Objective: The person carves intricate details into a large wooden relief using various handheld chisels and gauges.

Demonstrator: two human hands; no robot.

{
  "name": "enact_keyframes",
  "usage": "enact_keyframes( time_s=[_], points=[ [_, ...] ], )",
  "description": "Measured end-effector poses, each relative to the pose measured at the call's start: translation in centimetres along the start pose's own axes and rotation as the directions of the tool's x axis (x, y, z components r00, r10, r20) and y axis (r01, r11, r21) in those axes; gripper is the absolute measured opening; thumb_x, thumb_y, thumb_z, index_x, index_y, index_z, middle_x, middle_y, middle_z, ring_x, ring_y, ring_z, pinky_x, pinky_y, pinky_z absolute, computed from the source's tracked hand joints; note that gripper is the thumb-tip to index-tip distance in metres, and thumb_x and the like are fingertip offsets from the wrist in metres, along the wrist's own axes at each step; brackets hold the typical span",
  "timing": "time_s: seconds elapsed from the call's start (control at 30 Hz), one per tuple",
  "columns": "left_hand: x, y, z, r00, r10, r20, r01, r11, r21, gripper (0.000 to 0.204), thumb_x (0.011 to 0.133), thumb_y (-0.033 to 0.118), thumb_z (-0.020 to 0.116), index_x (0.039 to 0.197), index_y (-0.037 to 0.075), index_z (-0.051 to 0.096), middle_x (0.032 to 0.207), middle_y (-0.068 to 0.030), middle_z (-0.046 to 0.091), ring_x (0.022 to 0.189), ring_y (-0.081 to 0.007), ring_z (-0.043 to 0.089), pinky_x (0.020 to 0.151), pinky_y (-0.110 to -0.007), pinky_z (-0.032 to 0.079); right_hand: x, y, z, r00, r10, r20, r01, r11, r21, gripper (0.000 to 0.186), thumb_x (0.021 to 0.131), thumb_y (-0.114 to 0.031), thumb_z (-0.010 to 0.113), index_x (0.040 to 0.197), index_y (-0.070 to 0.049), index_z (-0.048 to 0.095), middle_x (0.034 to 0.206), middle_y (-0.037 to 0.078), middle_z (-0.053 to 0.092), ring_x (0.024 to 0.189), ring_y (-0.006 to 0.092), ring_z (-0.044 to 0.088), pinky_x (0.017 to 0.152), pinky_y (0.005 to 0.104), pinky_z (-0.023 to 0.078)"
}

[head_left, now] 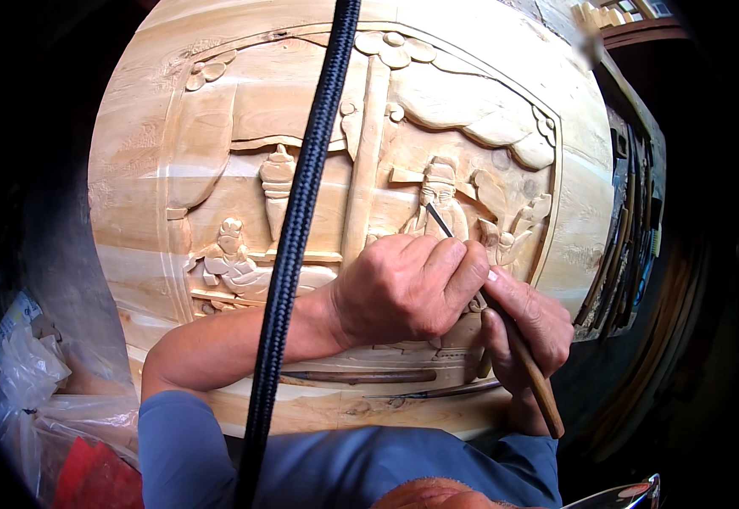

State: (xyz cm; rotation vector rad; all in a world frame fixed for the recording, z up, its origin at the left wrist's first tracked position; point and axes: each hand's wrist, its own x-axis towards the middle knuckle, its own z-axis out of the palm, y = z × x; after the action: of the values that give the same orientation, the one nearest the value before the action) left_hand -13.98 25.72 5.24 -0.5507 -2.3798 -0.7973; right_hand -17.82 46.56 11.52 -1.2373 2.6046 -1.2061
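Note:
A pale wooden relief panel [132, 212] fills the middle of the view, carved with figures, a pillar and curtain-like folds. My left hand [416, 284] is closed around the shaft of a carving chisel [541, 386], close behind its dark blade. My right hand [535, 318] grips the brown wooden handle of the same chisel, whose end sticks out toward me. The blade's tip reaches the face of a carved figure [440, 176] wearing a hat; my left hand covers the figure's lower part. Further left are a smaller seated figure [232, 250] and a standing one [278, 182].
A black braided cable [306, 178] crosses the view from top to bottom. Two long tools, one a brown-handled tool [369, 376], lie along the panel's near edge. Several carving tools [628, 229] rest on a board at the right. Clear plastic bags [34, 373] and a red bag [94, 475] lie at left.

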Motion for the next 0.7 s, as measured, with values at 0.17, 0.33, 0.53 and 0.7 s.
enact_keyframes(
  time_s=[0.17, 0.33, 0.53, 0.7],
  points=[
    [-0.1, -0.1, -0.1, 0.999, -0.023, -0.023, 0.022, 0.999, -0.031, 0.03, 0.082, 0.005, 0.072, 0.11, -0.006, 0.07, 0.073, -0.0052, 0.054, 0.058, -0.016, 0.061, 0.05, -0.031, 0.049, 1.1, -1.7, -0.5, 0.997, 0.049, 0.056, -0.046, 0.997, -0.058, 0.032, 0.087, 0.004, 0.083, 0.119, 0.006, 0.081, 0.107, 0.024, 0.083, 0.104, 0.037, 0.084, 0.089, 0.0407, 0.068],
    [0.2, 0.0, -0.1, 0.998, -0.032, -0.046, 0.032, 0.999, -0.018, 0.029, 0.083, 0.005, 0.072, 0.11, -0.005, 0.07, 0.073, -0.0049, 0.055, 0.058, -0.0156, 0.062, 0.05, -0.031, 0.048, 1.2, -1.9, -0.6, 0.995, 0.088, 0.046, -0.086, 0.995, -0.045, 0.034, 0.085, 0.004, 0.084, 0.119, 0.005, 0.081, 0.107, 0.023, 0.083, 0.103, 0.0368, 0.084, 0.089, 0.0406, 0.068],
    [0.1, 0.0, -0.1, 0.997, -0.051, -0.05, 0.05, 0.999, -0.016, 0.028, 0.084, 0.004, 0.071, 0.11, -0.004, 0.07, 0.073, -0.0047, 0.056, 0.058, -0.0154, 0.063, 0.05, -0.031, 0.048, 1.4, -1.7, -0.4, 0.998, 0.051, 0.045, -0.049, 0.997, -0.056, 0.034, 0.085, 0.004, 0.085, 0.119, 0.004, 0.081, 0.107, 0.023, 0.083, 0.102, 0.0366, 0.084, 0.088, 0.0399, 0.068],
    [0.1, -0.1, -0.1, 0.994, -0.099, -0.038, 0.097, 0.994, -0.041, 0.028, 0.082, 0.004, 0.072, 0.11, -0.003, 0.07, 0.073, -0.0047, 0.057, 0.058, -0.0157, 0.064, 0.049, -0.032, 0.047, 1.6, -1.0, 0.1, 0.998, 0.049, 0.032, -0.048, 0.998, -0.034, 0.033, 0.084, 0.004, 0.084, 0.118, 0.005, 0.081, 0.105, 0.024, 0.082, 0.101, 0.0375, 0.084, 0.087, 0.0405, 0.067]
  ],
)
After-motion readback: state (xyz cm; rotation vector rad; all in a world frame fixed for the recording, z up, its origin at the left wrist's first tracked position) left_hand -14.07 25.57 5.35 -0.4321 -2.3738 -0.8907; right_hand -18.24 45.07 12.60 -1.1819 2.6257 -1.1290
